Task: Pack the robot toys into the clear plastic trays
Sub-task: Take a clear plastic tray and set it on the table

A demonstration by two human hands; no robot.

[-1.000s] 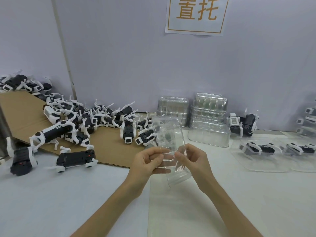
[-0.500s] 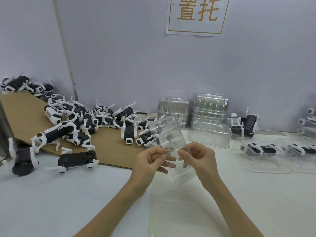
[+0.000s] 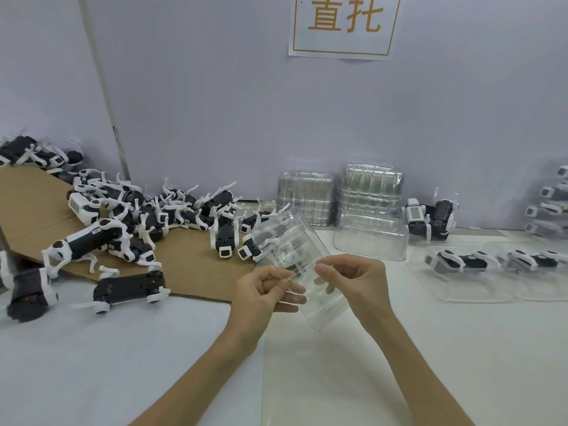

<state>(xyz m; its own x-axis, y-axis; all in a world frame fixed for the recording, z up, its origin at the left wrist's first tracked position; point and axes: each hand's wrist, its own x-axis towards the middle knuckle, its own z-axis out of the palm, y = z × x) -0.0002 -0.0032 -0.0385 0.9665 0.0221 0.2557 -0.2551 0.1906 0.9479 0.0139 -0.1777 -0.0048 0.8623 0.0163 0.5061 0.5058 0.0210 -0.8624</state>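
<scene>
A white paper sign (image 3: 342,26) on the wall (image 3: 215,103) reads 置托 (orange characters, orange border).

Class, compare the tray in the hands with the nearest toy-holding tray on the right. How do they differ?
The held tray is empty; the table tray holds a robot toy. The held tray is tilted, pinched by left hand and right hand; the table tray lies flat. Both are clear plastic.

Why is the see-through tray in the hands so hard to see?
Head view: the clear tray shows only as pale glints and edges, robot toys showing through it, where the left hand and right hand pinch it; the wide lens tilts the wall seam.
</scene>
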